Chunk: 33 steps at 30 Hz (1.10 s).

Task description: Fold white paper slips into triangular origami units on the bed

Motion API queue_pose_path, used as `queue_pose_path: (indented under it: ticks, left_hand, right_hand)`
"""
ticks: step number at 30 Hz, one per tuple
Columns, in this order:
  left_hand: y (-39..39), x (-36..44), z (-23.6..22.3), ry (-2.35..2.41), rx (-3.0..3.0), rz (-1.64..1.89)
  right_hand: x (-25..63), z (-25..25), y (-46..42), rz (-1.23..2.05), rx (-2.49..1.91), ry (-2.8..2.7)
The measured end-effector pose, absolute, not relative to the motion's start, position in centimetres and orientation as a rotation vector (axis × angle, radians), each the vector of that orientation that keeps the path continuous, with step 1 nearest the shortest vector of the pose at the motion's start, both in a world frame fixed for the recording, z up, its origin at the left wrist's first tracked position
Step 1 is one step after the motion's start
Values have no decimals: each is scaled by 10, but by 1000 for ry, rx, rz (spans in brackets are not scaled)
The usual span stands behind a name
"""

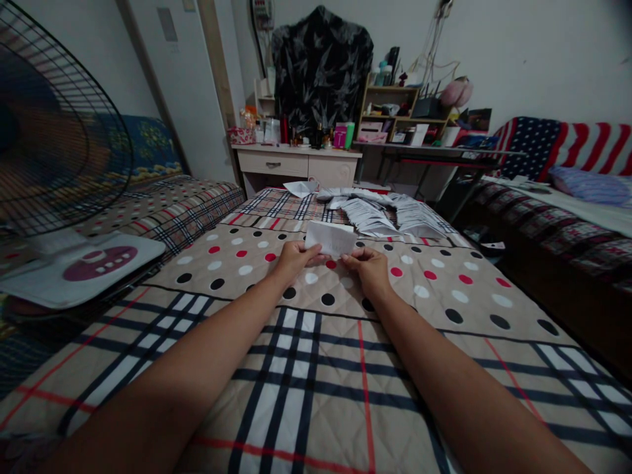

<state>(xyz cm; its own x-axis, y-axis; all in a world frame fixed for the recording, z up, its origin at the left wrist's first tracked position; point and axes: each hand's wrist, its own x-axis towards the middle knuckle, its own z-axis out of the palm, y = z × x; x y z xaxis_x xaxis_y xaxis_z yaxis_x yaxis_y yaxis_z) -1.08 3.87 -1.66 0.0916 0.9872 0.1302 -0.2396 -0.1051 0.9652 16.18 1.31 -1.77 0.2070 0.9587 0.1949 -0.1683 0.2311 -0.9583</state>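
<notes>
Both my arms reach out over a quilted bed cover point(316, 368) with a plaid and polka-dot pattern. My left hand point(294, 258) and my right hand point(369, 266) each pinch a lower corner of one small white sheet of paper point(330, 238), holding it just above the dotted part of the cover. Fingers of both hands are closed on the sheet. Faint print shows on the paper. Beyond it, further up the bed, lies a spread heap of several similar white papers point(380, 212).
A standing fan point(54, 131) with a white base point(79, 266) is at the left. A desk point(296, 164) with bottles and a wooden shelf point(395, 112) stand at the far wall. A second bed point(557, 210) with a flag-patterned cover is at the right.
</notes>
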Motion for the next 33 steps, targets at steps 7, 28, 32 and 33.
queue_pose_path:
  ticks: [7,28,32,33]
  left_hand:
    - [44,-13,-25,944,1331,1298]
    - [42,-18,-17,951,1427,1506]
    - [42,-18,-15,950,1362,1532]
    - [42,-19,-15,950,1358,1528]
  right_hand:
    - [162,-15,13,937,-1001,-1147]
    - [166,-21,17,730,-1069,-1157]
    - [164,-21,17,783,-1041,-1032]
    - [165,-21,17,782,-1028,-1016]
